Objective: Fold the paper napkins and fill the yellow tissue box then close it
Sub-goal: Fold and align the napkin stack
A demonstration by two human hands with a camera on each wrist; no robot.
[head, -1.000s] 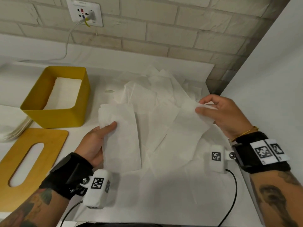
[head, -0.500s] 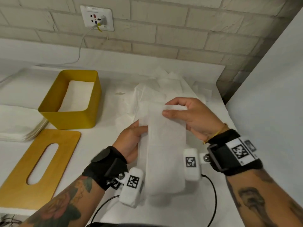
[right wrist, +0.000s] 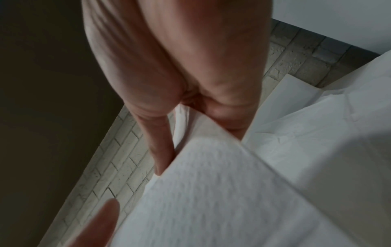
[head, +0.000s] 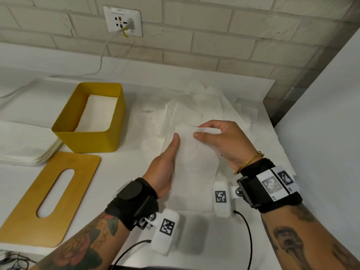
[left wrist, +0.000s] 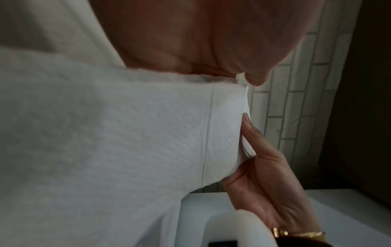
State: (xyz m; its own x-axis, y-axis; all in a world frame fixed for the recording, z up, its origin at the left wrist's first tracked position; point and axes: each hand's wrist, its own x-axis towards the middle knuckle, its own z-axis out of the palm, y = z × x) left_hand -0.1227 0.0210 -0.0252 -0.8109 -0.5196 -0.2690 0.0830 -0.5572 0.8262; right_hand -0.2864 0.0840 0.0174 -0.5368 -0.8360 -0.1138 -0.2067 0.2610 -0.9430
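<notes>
A folded white napkin (head: pixel 194 162) hangs as a narrow strip between both hands, above the table. My left hand (head: pixel 165 162) grips its left edge, thumb on top and fingers hidden underneath. My right hand (head: pixel 224 141) pinches its top right corner between thumb and fingers. The left wrist view shows the napkin (left wrist: pixel 127 133) running under my left palm (left wrist: pixel 190 41). In the right wrist view my right hand (right wrist: pixel 180 66) holds the napkin (right wrist: pixel 211 192) by its edge. The yellow tissue box (head: pixel 87 137) stands open to the left with folded napkins (head: pixel 97 114) inside. Its slotted lid (head: pixel 78 172) lies flat in front of it.
A loose pile of unfolded napkins (head: pixel 204 102) lies behind my hands. A stack of white napkins (head: pixel 23 145) sits at the far left. A cable runs from the wall socket (head: pixel 122 21) across the back. A white panel (head: pixel 321 114) borders the table on the right.
My right hand swung the napkin's right side leftward over the part held by my left hand, making a narrow strip. Both hands have drawn close together.
</notes>
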